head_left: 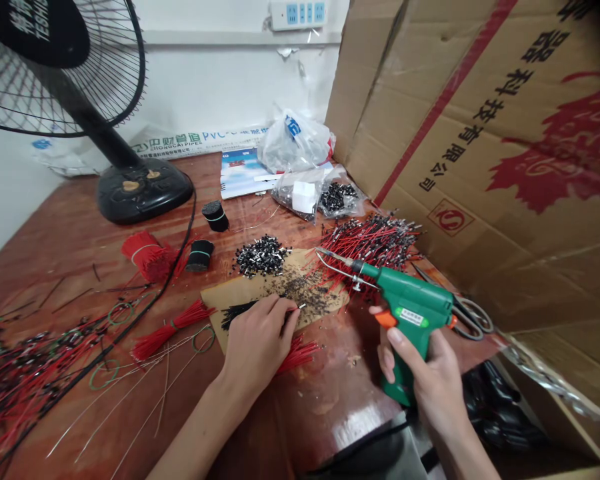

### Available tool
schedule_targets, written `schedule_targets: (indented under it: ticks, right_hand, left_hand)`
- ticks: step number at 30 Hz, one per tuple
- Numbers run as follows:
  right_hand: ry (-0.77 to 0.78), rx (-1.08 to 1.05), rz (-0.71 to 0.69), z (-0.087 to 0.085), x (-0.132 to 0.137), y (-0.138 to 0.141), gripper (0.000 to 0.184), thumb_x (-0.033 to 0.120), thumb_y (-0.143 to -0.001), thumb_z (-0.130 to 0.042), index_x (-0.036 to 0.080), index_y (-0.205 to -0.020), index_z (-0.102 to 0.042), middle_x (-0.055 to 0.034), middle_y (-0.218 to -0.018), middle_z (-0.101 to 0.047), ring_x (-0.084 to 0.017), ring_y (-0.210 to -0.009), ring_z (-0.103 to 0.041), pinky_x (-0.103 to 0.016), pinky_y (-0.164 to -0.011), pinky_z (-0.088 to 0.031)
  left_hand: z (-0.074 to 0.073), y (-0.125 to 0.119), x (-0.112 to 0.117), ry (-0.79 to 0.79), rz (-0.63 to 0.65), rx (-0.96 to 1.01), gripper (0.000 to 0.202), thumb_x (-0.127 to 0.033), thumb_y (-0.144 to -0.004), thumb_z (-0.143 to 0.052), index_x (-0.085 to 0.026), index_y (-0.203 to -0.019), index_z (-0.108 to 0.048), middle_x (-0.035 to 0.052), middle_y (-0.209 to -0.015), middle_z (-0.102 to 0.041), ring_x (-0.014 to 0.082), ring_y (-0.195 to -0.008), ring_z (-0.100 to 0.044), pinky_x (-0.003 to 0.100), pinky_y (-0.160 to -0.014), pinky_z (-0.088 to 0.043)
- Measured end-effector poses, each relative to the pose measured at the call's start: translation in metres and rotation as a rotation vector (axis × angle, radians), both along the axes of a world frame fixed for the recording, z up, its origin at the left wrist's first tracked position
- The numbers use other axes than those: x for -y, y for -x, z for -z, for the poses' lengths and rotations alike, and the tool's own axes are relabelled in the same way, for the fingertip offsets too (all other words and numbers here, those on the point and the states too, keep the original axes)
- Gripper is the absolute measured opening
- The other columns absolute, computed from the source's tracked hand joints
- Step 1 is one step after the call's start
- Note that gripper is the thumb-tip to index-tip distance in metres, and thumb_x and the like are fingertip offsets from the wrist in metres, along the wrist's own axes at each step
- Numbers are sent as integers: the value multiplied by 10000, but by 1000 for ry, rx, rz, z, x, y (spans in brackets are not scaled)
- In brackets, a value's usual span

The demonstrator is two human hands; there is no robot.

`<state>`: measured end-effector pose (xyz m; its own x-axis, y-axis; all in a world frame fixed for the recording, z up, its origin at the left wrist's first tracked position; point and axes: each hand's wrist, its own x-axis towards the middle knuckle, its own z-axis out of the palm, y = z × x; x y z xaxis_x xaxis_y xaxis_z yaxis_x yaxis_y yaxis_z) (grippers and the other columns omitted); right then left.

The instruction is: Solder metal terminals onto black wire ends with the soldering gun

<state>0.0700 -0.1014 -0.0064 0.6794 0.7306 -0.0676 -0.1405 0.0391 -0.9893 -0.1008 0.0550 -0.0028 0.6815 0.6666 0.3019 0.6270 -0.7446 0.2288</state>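
My right hand [430, 373] is wrapped around the handle of a green soldering gun [417, 300] with an orange trigger. Its metal tip and feed tube point left, over the red wires. My left hand [263, 333] is closed in a pinch above a piece of brown cardboard [260, 290]. A small silver-tipped part [301, 306] pokes out at its fingertips; the rest is hidden. Beside this hand lie a bundle of black wires [234, 313] and loose red wires [300, 353], both partly covered. A pile of small black-and-silver parts [263, 255] sits just beyond.
Red wires with dark ends [375, 240] are heaped by the big carton [460, 133]. Scissors [473, 319] lie behind the gun. At left stand a fan [143, 190] and its cable, with red wire bundles [173, 330] nearby. Plastic bags [295, 143] are at the back.
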Motion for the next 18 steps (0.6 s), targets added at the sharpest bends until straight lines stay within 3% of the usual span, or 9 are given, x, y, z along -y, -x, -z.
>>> schedule_targets:
  ticks: [7, 14, 18]
  right_hand:
    - [9, -6, -18, -2, 0, -1, 455, 410, -903, -650, 140, -1244, -515, 5, -585, -533, -128, -461, -452, -248, -462, -357]
    - [-5, -30, -34, -1, -2, 0, 442, 399, -894, -665, 138, -1219, -516, 9, -593, -520, -123, -465, -450, -243, -463, -346]
    - [-20, -74, -71, -3, 5, -2, 358, 382, -904, -654, 146, -1133, -513, 16, -599, -507, -110, -457, -442, -233, -469, -327]
  left_hand:
    - [1, 1, 0, 33, -1, 18, 142, -304, -945, -528, -221, -920, -640, -19, -814, -626, 123, -717, -581, 263, -637, -360]
    - [-3, 4, 2, 35, -6, 34, 143, -328, -946, -531, -217, -951, -621, -20, -812, -616, 130, -736, -594, 273, -635, -370]
    - [-10, 10, 3, 60, 1, 28, 218, -323, -999, -411, -205, -939, -583, 0, -875, -613, 158, -813, -602, 296, -690, -390]
